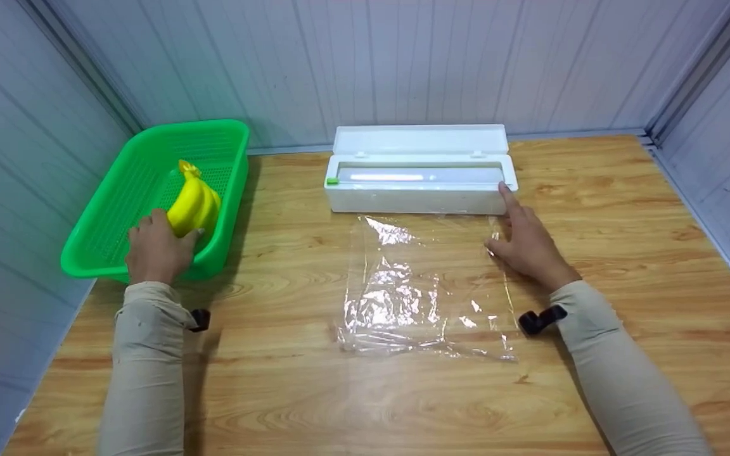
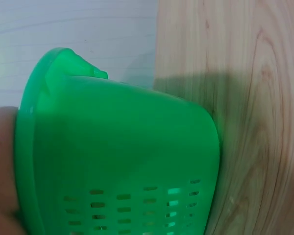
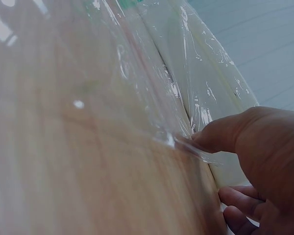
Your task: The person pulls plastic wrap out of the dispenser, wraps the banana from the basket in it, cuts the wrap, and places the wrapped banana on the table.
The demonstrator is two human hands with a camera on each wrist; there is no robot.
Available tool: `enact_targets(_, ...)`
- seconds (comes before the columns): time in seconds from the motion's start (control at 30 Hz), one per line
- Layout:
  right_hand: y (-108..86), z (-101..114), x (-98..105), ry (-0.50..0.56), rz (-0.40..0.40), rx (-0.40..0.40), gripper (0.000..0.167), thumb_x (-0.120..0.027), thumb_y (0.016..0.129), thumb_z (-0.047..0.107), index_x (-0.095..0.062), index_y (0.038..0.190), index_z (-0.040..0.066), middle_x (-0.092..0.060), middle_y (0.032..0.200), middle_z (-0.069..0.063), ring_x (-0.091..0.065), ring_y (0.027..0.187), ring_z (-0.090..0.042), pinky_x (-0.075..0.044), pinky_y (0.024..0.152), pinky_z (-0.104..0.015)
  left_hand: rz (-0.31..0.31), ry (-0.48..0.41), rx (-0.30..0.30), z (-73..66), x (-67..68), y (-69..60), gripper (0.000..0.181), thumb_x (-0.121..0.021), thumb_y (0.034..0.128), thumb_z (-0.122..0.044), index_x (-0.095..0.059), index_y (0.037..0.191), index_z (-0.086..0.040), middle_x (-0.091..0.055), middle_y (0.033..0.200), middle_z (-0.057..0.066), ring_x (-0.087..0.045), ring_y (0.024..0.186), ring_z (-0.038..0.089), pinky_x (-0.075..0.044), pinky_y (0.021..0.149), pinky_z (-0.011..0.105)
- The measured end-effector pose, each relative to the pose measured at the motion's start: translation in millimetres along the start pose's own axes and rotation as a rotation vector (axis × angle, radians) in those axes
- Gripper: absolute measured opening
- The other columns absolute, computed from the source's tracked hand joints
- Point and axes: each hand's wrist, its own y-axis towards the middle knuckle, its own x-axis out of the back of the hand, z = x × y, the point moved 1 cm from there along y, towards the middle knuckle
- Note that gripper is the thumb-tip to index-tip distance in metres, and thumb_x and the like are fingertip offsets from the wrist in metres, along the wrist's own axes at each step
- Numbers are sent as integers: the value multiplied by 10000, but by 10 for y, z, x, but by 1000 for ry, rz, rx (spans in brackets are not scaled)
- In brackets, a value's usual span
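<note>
A bunch of yellow bananas [image 1: 192, 201] lies in the green basket [image 1: 80, 250] at the left. My left hand [image 1: 160, 248] reaches over the near rim and grips the near end of the bunch, thumb on its right; the fingertips are partly hidden. At the back stands a white cling film box [image 1: 416, 201] with its lid raised. Clear film [image 1: 403, 291] stretches from it toward me over the table. My right hand [image 1: 526, 244] lies at the box's right front corner, index finger straight against it. In the right wrist view, the thumb [image 3: 218, 134] touches the film's edge.
The wooden table [image 1: 276, 392] meets a pale panelled wall [image 1: 403, 63] behind the box. A small green piece [image 1: 332, 181] sits at the box's left end. The basket's perforated side [image 2: 122, 142] fills much of the left wrist view.
</note>
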Motion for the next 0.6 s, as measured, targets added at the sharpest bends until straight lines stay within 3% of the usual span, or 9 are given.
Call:
enact_targets(0.33,1,4,3,-12,-7,-6,1062,-756,864,174,-22,1626,271,-425,1372,-336,-473,1206,-452,-379,1005,-634,-169,-56,-41,-38,-21,-11,592,-671,965,-341,-428,1308,74,-487,1179,274,-408,1033,438,-429,807,610)
enact_targets(0.6,-5,-13,0,-18,-11,-2,1071,-754,860,181,-13,1624,291,-421,1390,-327,-461,1224,-446,-370,1020,-629,-218,-80,-52,-127,38,-43,598,-691,952,-357,-456,1337,35,-512,1215,240,-412,1063,421,-427,827,598)
